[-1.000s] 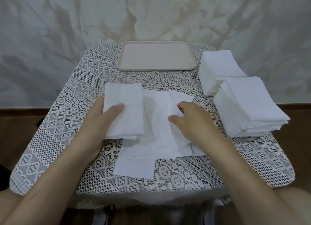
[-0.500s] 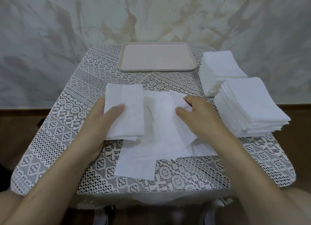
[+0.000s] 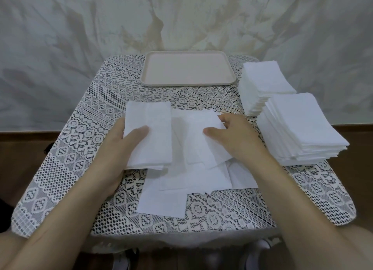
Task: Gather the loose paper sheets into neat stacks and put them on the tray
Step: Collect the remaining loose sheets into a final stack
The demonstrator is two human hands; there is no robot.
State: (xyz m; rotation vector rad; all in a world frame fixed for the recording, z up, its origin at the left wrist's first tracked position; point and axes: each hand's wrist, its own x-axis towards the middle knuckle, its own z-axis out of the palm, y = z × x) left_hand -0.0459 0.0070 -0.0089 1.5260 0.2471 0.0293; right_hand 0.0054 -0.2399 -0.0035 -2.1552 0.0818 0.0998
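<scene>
Head cam, the only view we get. Hard-to-see stuff first. The left hand (image 3: pixel 121 148) has its thumb lying on top of a small stack (image 3: pixel 149 134). Its fingers go under the paper, so we can't see them, but it's clearly gripping that stack by the near left side. The right hand (image 3: pixel 236 140) has its thumb pressed on a top sheet (image 3: pixel 196 140) and its fingers curled at the sheet's far right corner, so it's pinching that one. The fingertips are partly behind the paper edge. Both forearms run off the bottom of the frame. The loose sheets (image 3: pixel 181 181) overlap so much that the edges blur together. We'd say at least five, but can't count for sure.

The paper is plain white, thin and rectangular, a bit see-through where it overlaps, with faint fold lines. The spread lies mid-table on the lace cloth (image 3: pixel 101 100), between the two hands and well apart from the tray (image 3: pixel 187 72) at the far edge.

Counts: one pale pink tray, two hands, one small stack in hand, and two tall stacks on the right side. The far stack (image 3: pixel 264 78) is just beside the tray. The near stack (image 3: pixel 300 124) sits right in front of it with its layers slightly fanned. We can't tell whether those two touch.
</scene>
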